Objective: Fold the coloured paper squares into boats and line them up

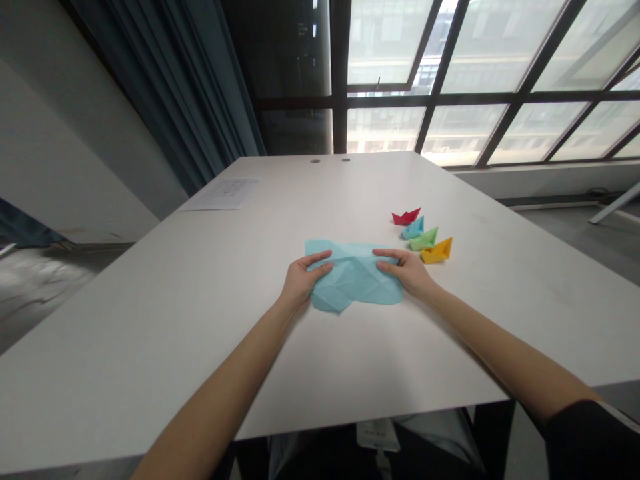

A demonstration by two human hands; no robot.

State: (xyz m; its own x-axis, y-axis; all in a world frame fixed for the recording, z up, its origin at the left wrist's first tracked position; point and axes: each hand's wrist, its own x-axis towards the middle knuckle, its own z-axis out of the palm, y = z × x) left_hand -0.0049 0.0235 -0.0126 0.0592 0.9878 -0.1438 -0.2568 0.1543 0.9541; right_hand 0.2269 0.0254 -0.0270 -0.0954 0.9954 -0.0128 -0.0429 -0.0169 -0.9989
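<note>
A creased sheet of light blue paper [355, 277] is stretched between my hands just over the table. My left hand [303, 277] pinches its left side, thumb and fingers on the paper. At the right side my right hand [406, 270] grips it the same way. Fold lines cross the sheet, and its lower edge hangs unevenly. Right of the sheet, past my right hand, folded paper boats sit in a slanting row: a red boat [406, 217], a blue boat [413, 229], a green boat [424, 240] and a yellow boat [437, 251].
The white table [200, 300] reaches toward the windows [480, 60]. A printed sheet [223, 194] lies at its far left. Two round grommets [315, 161] are near the far edge. A blue curtain [175, 80] hangs behind the left side.
</note>
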